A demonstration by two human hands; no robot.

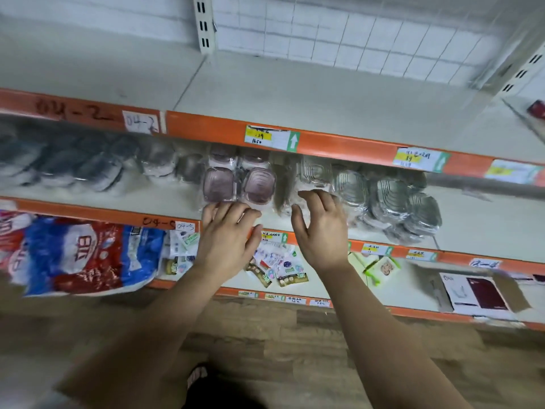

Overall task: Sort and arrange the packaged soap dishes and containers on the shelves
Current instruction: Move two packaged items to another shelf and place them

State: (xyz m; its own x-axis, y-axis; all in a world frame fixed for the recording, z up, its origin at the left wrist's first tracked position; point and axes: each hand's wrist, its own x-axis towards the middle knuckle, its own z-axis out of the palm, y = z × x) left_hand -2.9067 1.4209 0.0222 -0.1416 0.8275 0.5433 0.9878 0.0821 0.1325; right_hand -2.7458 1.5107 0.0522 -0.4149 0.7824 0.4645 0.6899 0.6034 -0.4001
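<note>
Fingers [219,209] of the left hand [228,234] lie nearly straight and spread, tips at the front edge of the two wrapped pink soap dishes [219,184], gripping nothing; whether they press the wrap or stop just short is lost in the blur. The right hand [320,228] is likewise open, its fingers [314,199] loosely bent and holding nothing, just in front of a brownish packet [281,184] and the leaning pile of clear ribbed soap dishes [395,199]. All this stock sits on the middle shelf [477,222], the pink pair near its front, dark grey containers [88,169] further left. The chief risk, as I judge it, is slippage: the plastic wrap looks slick, and a flat push rather than a real grip could skew the pink pair or send one over the orange shelf lip [103,211] onto the sachets [277,270] on the shelf below, or to the floor. The ribbed pile stands tilted and loosely stacked, so a careless brush from the right wrist could topple it sideways. Shoving different types together would also undo the sorting.
</note>
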